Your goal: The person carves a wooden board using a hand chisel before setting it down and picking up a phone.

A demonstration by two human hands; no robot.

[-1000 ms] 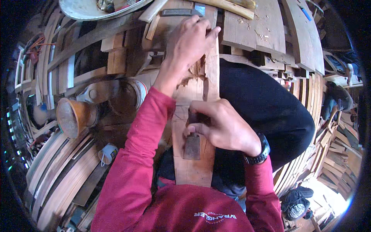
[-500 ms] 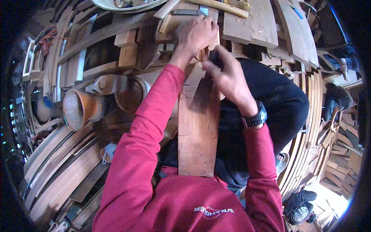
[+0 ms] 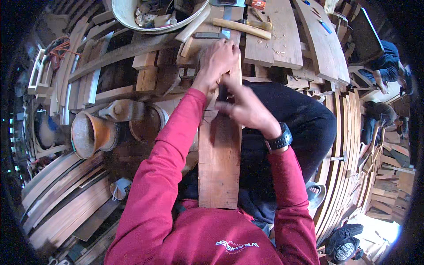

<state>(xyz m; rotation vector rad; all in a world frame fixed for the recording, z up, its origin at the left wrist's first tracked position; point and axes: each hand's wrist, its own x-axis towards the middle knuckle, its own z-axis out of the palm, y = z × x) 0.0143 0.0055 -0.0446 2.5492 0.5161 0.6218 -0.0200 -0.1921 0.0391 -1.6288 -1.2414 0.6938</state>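
A long, flat wooden board [image 3: 219, 163] runs from my waist away from me, between my forearms. My left hand [image 3: 219, 59] is closed at its far end, fingers curled down over a piece of wood [image 3: 236, 73] whose pale edge shows beside them. Just nearer, my right hand [image 3: 247, 108] is smeared by motion. Its fingers bend round a dark, narrow object [image 3: 223, 92] whose kind I cannot make out, and the thumb sticks out to the left. A dark shadow falls on the board below this hand.
Beyond my hands lie a wooden mallet-like handle [image 3: 242, 28], a dark flat bar [image 3: 210, 35] and a white basin [image 3: 161, 28] of odds and ends. An orange-brown bucket [image 3: 90, 134] stands left. Planks [image 3: 66, 203] are stacked either side. Another person [image 3: 384, 66] is far right.
My view has tipped, so the whole scene sits lower and a little left. My right hand has moved left and nearer to me along the board. My left hand keeps its hold.
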